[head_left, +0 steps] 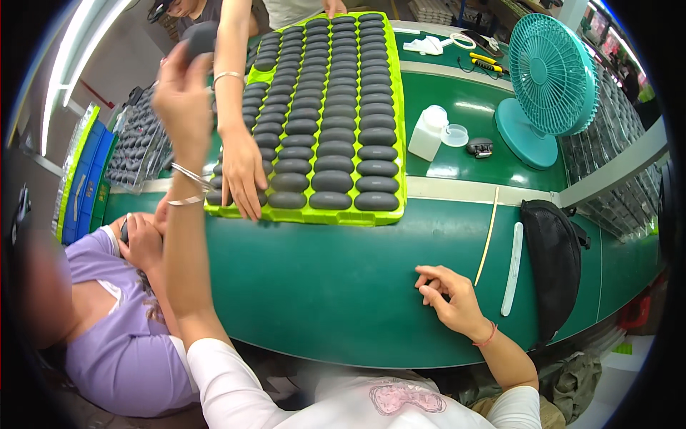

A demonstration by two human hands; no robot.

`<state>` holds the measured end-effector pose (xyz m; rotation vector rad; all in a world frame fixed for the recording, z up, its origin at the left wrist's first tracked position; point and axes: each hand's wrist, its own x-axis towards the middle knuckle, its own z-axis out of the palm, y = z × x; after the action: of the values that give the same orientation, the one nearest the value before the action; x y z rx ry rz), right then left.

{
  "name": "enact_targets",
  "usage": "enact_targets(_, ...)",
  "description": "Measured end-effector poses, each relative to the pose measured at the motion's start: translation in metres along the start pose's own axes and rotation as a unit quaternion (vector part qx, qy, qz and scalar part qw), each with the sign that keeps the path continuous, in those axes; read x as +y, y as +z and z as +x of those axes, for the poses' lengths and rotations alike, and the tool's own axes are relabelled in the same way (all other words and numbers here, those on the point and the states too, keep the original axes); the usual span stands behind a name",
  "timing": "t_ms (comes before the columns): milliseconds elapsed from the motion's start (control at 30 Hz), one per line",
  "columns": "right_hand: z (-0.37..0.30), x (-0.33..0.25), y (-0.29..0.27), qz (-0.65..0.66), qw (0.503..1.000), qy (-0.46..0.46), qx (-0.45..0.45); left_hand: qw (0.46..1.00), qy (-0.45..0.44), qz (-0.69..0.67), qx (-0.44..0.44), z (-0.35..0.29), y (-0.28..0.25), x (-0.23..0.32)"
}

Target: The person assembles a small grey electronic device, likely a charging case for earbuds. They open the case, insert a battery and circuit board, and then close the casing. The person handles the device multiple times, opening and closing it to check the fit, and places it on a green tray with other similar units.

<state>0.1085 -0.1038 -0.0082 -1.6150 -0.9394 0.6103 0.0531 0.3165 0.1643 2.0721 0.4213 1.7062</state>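
Observation:
My left hand (182, 93) is raised at the upper left, blurred by motion. Its fingers close round a dark grey oval case (202, 38). Over the green table, my right hand (454, 300) hovers or rests with its fingers loosely curled and a little apart, and nothing shows in them. A bright green tray (307, 214) lies ahead of me, with rows of dark grey oval cases (331, 180) in it. Another person's hand (243, 168) reaches over the tray's near left corner, and a further hand (333, 7) touches its far edge.
A thin wooden stick (487, 236), a pale strip (512, 268) and a black pouch (552, 264) lie at the right. Beyond are a white bottle (429, 134), a dark case (479, 148) and a teal fan (549, 79). A person in purple (128, 343) sits close at my left.

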Motion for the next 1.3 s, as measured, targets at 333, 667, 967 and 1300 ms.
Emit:
enact_targets(333, 0.054, 0.017, -0.018, -0.028, 1.000, 0.000, -0.008, 0.936, -0.083, 0.245, -0.238, 0.078, 0.019, -0.303)
enact_targets(667, 0.058, 0.036, -0.016, -0.108, 0.994, -0.029, 0.012, 0.837, -0.041, 0.367, -0.403, 0.058, 0.120, -0.300)
enact_targets(967, 0.047, 0.036, -0.016, -0.103, 0.994, -0.032, 0.022, 0.807, -0.038, 0.426, -0.406, 0.052, 0.115, -0.304)
enact_targets(1300, 0.026, 0.026, -0.022, -0.099, 0.994, -0.044, 0.023, 0.866, -0.011, 0.425, -0.262, 0.050, 0.047, -0.255)
